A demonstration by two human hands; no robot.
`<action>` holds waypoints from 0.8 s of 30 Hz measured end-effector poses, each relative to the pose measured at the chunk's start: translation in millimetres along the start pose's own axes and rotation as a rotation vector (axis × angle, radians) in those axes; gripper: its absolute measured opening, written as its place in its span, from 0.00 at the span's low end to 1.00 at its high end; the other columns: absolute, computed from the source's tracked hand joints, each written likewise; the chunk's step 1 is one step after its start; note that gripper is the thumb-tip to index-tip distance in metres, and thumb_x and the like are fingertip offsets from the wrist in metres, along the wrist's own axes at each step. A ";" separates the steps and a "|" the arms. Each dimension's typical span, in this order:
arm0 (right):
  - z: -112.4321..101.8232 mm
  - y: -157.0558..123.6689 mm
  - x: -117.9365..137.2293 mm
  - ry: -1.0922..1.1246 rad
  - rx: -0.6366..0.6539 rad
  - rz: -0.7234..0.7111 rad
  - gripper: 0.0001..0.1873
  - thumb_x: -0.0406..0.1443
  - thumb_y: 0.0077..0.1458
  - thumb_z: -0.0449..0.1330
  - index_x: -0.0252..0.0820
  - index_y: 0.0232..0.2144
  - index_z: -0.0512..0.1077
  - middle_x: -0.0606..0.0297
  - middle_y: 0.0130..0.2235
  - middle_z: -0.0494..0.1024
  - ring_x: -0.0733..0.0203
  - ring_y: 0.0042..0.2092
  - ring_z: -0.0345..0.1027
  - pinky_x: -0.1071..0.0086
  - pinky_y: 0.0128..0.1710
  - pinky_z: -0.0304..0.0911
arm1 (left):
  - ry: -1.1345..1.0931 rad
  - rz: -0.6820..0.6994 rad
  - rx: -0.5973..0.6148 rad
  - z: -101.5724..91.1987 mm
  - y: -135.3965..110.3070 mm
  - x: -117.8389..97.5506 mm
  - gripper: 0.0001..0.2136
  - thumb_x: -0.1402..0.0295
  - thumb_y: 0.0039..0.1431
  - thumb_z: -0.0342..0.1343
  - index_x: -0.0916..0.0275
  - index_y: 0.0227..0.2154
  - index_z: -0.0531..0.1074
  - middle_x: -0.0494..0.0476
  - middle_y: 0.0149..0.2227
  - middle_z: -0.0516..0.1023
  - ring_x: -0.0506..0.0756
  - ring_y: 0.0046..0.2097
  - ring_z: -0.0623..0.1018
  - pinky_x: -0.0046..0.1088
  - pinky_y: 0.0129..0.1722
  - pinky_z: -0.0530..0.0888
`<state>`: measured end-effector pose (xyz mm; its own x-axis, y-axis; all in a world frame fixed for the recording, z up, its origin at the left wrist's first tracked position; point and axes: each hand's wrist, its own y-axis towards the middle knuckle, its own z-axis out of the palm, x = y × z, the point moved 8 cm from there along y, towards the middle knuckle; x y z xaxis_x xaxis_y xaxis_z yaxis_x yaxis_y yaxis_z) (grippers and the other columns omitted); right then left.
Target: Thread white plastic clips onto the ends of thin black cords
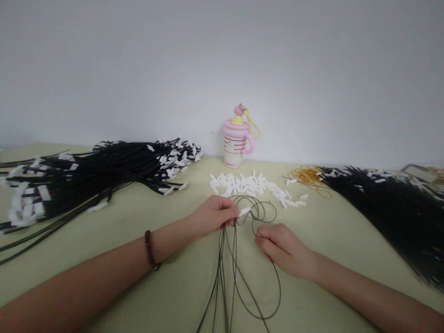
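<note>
The left hand [222, 212] was closed in a pinch: thumb and forefinger gripped the near end of a white connector [244, 211], which projected from the fingertips toward the right-hand side. Several black cords [222, 259] hung from beneath the same fingers and ran down toward the wearer. Whether the remaining left fingers clasped all of these cords could not be told.

The right hand [282, 249] was closed in a loose fist, with thumb and forefinger shut on a thin dark wire [253, 226]. This wire rose from the right fingertips toward the free end of the connector; below the fist, a dark strand curved down in a wide loop.

Governing relation: the connector's long axis pointed away from the left fingertips, to the right and slightly upward. Its free end lay above and just left of the right fingertips, apart from them. The left hand was nearer, being in contact with the connector; the right reached it only by way of the wire.

Coils of wire [265, 203] lay just beyond the connector. A pile of loose white pieces [243, 184] was located ahead of both sets of fingers, on the table [166, 296], with a pink-lidded cup [236, 143] behind it.
</note>
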<state>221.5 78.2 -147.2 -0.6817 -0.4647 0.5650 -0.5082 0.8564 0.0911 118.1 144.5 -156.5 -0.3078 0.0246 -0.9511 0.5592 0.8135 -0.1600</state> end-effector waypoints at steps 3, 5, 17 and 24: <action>-1.2 -1.5 2.1 -0.010 -0.030 -0.033 0.14 0.33 0.54 0.43 0.35 0.18 0.52 0.71 0.18 0.55 0.76 0.22 0.49 0.81 0.23 0.44 | 0.007 -0.002 -0.007 -0.9 0.7 1.9 0.11 0.62 0.48 0.50 0.67 0.23 0.68 0.47 0.17 0.64 0.43 0.17 0.59 0.18 0.15 0.55; -0.9 -1.9 2.4 -0.007 -0.036 -0.043 0.14 0.33 0.54 0.43 0.35 0.18 0.51 0.71 0.18 0.54 0.76 0.22 0.49 0.80 0.23 0.44 | 0.009 -0.009 -0.003 -0.8 0.9 3.0 0.11 0.62 0.48 0.50 0.67 0.24 0.68 0.47 0.17 0.64 0.43 0.17 0.59 0.18 0.15 0.55; 0.5 0.7 -1.2 -0.044 -0.035 0.012 0.12 0.31 0.51 0.45 0.35 0.17 0.52 0.72 0.18 0.54 0.76 0.22 0.48 0.80 0.23 0.43 | 0.056 0.012 0.034 2.5 -0.2 -1.2 0.10 0.63 0.48 0.50 0.67 0.22 0.67 0.47 0.17 0.64 0.42 0.17 0.58 0.18 0.16 0.54; -1.9 -0.1 0.0 0.004 -0.073 -0.003 0.12 0.29 0.49 0.46 0.35 0.16 0.51 0.72 0.17 0.51 0.76 0.21 0.45 0.81 0.22 0.41 | 0.059 0.016 0.030 2.5 -0.1 -1.0 0.11 0.62 0.49 0.50 0.67 0.21 0.67 0.47 0.17 0.64 0.43 0.17 0.58 0.19 0.16 0.53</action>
<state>222.5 78.5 -145.6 -0.6779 -0.4669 0.5678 -0.4709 0.8689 0.1523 120.3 142.9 -156.2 -0.3430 0.0728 -0.9365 0.5869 0.7951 -0.1531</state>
